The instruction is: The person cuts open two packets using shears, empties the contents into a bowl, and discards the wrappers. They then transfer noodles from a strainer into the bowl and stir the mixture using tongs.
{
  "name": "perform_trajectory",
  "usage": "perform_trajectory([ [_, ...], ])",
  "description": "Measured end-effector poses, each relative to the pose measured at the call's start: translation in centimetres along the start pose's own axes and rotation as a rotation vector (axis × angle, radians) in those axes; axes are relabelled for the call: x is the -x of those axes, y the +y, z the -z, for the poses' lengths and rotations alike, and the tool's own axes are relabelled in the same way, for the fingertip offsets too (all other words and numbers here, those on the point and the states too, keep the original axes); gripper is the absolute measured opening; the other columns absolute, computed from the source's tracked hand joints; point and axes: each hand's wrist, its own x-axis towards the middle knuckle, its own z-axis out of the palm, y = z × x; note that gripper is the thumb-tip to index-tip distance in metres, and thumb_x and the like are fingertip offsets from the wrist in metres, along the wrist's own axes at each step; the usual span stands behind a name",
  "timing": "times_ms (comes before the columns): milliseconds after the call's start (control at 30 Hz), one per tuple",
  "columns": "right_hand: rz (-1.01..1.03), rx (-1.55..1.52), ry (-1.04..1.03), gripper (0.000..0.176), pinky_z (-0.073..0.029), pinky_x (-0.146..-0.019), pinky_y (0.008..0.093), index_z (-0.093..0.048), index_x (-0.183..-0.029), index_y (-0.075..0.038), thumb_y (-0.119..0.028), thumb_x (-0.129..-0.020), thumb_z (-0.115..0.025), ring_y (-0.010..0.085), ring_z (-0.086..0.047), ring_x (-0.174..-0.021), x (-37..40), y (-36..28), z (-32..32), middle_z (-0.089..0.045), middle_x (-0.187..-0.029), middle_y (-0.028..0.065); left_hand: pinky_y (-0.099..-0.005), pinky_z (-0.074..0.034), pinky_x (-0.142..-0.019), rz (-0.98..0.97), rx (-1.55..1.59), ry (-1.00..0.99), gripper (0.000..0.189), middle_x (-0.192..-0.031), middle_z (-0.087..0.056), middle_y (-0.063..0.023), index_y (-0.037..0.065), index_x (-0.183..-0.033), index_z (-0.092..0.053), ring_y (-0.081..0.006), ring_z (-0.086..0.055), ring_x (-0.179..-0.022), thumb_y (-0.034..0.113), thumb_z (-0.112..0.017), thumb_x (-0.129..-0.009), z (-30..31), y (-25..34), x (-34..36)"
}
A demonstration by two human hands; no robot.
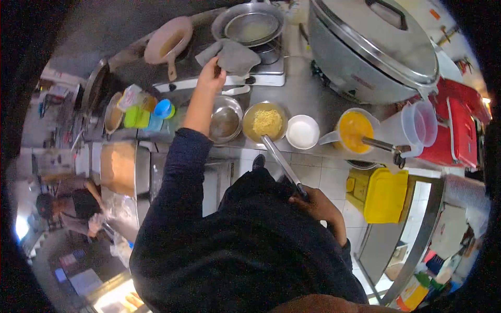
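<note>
My left hand [211, 78] reaches forward over the stove's front edge, its fingers closed on a grey cloth [235, 57]. The cloth lies against the near side of a metal pan [253, 28] on the burner; whether a handle is under it is hidden. Low in front of my body, my right hand [318, 204] grips metal tongs [282, 163]. Their far end points at the rim of a bowl of yellow noodles [267, 122]. Beside that bowl are a metal bowl [226, 120] on the left and a small white bowl [302, 131] on the right.
A large rice cooker [365, 57] stands at the back right. Near it are a jug of orange liquid [357, 131], a clear plastic jug [412, 128] and a red box [462, 125]. A pink pan [169, 40] lies left. Another person [73, 203] works at far left.
</note>
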Motion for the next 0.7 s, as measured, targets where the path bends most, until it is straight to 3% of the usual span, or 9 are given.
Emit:
perform_trajectory([
  [133, 0.018, 0.096, -0.151, 0.035, -0.048, -0.075, 0.0416, -0.057, -0.101, -0.004, -0.038, -0.094, -0.061, 0.0341, -0.061, -0.077, -2.8, -0.7, 0.4, -0.064, -0.081, 0.0183, -0.0261, -0.054, -0.09, -0.099, 0.022, -0.013, 0.031, -0.118, -0.063, -0.0076, 0.004, -0.124, -0.057, -0.0182, -0.059, -0.111, 0.008, -0.056, -0.093, 2.7, 1.1, 7.6],
  [167, 0.042, 0.135, -0.191, 0.036, -0.048, -0.075, 0.0418, -0.056, -0.099, -0.004, -0.039, -0.094, -0.061, 0.034, -0.061, -0.077, -3.6, -0.7, 0.3, -0.063, -0.081, 0.0182, -0.0272, -0.051, -0.096, -0.323, -0.319, -0.059, 0.036, -0.12, -0.062, -0.0077, 0.005, -0.129, -0.053, -0.0175, -0.058, -0.113, 0.008, -0.053, -0.094, 3.3, 1.0, 10.7],
  [267, 0.117, 0.25, -0.302, 0.037, -0.048, -0.075, 0.0427, -0.055, -0.094, -0.004, -0.041, -0.094, -0.06, 0.034, -0.06, -0.077, -6.6, -1.3, -0.2, -0.061, -0.08, 0.018, -0.0283, -0.048, -0.099, -0.223, 0.029, 0.052, 0.039, -0.124, -0.06, -0.0081, 0.007, -0.133, -0.051, -0.0177, -0.058, -0.113, 0.008, -0.053, -0.094, 4.3, 3.1, 19.6],
  [333, 0.153, 0.316, -0.372, 0.038, -0.048, -0.075, 0.0438, -0.054, -0.092, -0.004, -0.041, -0.094, -0.06, 0.0344, -0.06, -0.077, -8.1, -2.6, -0.8, -0.061, -0.08, 0.0179, -0.0277, -0.054, -0.087, -0.346, -0.004, 0.04, 0.03, -0.114, -0.066, -0.0069, 0.006, -0.122, -0.058, -0.0189, -0.064, -0.105, 0.015, -0.058, -0.094, 7.9, 3.7, 24.0],
  [400, 0.126, 0.358, -0.457, 0.038, -0.048, -0.075, 0.044, -0.054, -0.094, -0.004, -0.041, -0.093, -0.06, 0.0343, -0.06, -0.079, -9.7, -4.2, -1.5, -0.061, -0.083, 0.018, -0.0282, -0.057, -0.081, -0.305, 0.017, 0.018, 0.027, -0.109, -0.069, -0.0059, 0.005, -0.117, -0.062, -0.0194, -0.067, -0.101, 0.019, -0.061, -0.093, 13.3, 5.8, 26.3],
  [467, 0.157, 0.391, -0.484, 0.039, -0.048, -0.075, 0.044, -0.054, -0.095, -0.003, -0.041, -0.093, -0.061, 0.0343, -0.06, -0.079, -11.0, -4.8, -2.3, -0.061, -0.084, 0.018, -0.03, -0.057, -0.083, -0.112, 0.103, -0.032, 0.028, -0.108, -0.069, -0.005, 0.006, -0.117, -0.062, -0.0192, -0.066, -0.102, 0.019, -0.063, -0.092, 20.1, 8.4, 27.2],
  [500, 0.201, 0.397, -0.471, 0.039, -0.047, -0.075, 0.0439, -0.054, -0.096, -0.003, -0.041, -0.093, -0.061, 0.0343, -0.06, -0.079, -11.7, -4.7, -3.0, -0.061, -0.085, 0.0181, -0.0297, -0.058, -0.076, -0.32, -0.17, 0.375, 0.03, -0.11, -0.068, -0.0041, 0.007, -0.118, -0.06, -0.017, -0.068, -0.096, 0.016, -0.066, -0.09, 17.8, 7.7, 28.5],
  [600, 0.171, 0.429, -0.521, 0.04, -0.047, -0.077, 0.0443, -0.056, -0.1, -0.002, -0.041, -0.093, -0.06, 0.0346, -0.059, -0.082, -13.3, -6.4, -3.8, -0.062, -0.088, 0.0189, -0.0278, -0.057, -0.072, -0.488, -0.07, 0.468, 0.036, -0.114, -0.066, -0.0032, 0.008, -0.12, -0.058, -0.0172, -0.067, -0.092, 0.012, -0.07, -0.087, 23.9, 8.0, 26.1],
  [700, 0.092, 0.473, -0.556, 0.042, -0.047, -0.081, 0.045, -0.057, -0.106, -0.001, -0.041, -0.094, -0.059, 0.0355, -0.06, -0.087, -14.9, -7.3, -4.9, -0.063, -0.094, 0.0198, -0.0294, -0.054, -0.077, -0.692, 0.042, 0.421, 0.04, -0.119, -0.064, -0.004, 0.009, -0.121, -0.055, -0.0196, -0.065, -0.098, 0.01, -0.072, -0.085, 25.9, 8.1, 23.4],
])
